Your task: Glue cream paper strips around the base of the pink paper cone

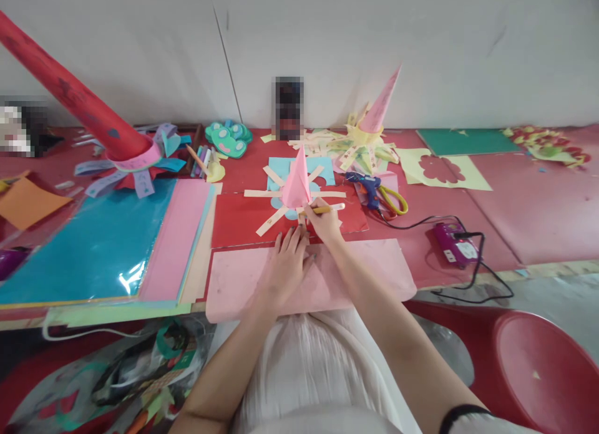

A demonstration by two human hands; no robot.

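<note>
My left hand (285,265) lies flat, fingers stretched out, on a pink paper sheet (374,275) at the table's front edge. Just beyond it, my right hand (322,222) is closed around a yellow pencil (327,208), whose tip points right over a cream paper strip. That strip is one of several radiating from a small pink paper cone (296,181). The cone stands on a light blue shape on top of a red paper sheet (234,219).
A blue glue gun (369,188) and yellow-handled scissors (395,200) lie right of the cone, with a purple power adapter (453,244) and black cable. Stacked blue and pink sheets (103,241) lie left. A big red cone (70,94) and a second pink cone (379,106) stand behind. A red stool (538,365) is at lower right.
</note>
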